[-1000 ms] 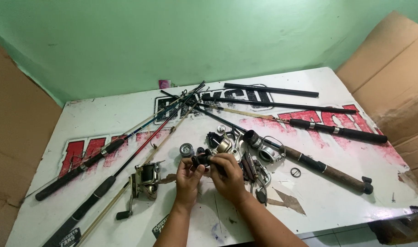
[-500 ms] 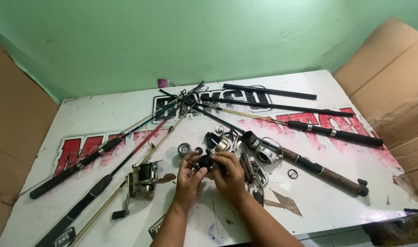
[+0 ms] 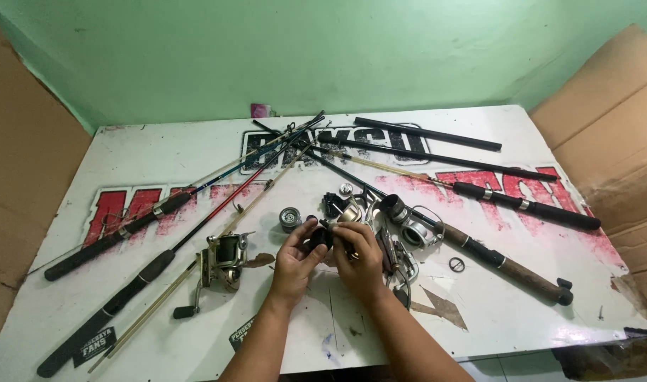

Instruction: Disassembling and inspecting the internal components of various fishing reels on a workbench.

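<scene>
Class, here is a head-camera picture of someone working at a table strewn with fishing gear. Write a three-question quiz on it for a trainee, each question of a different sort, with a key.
1. True or false: both hands, the left hand and the right hand, are on one small black part.
2. The spinning reel on the white table lies on which side of the hands? A. the person's left B. the person's right C. behind the far rods
3. Fill in: the small loose ring lies beside the rod with the ____-coloured handle.

Key: 1 true; 2 A; 3 brown.
</scene>
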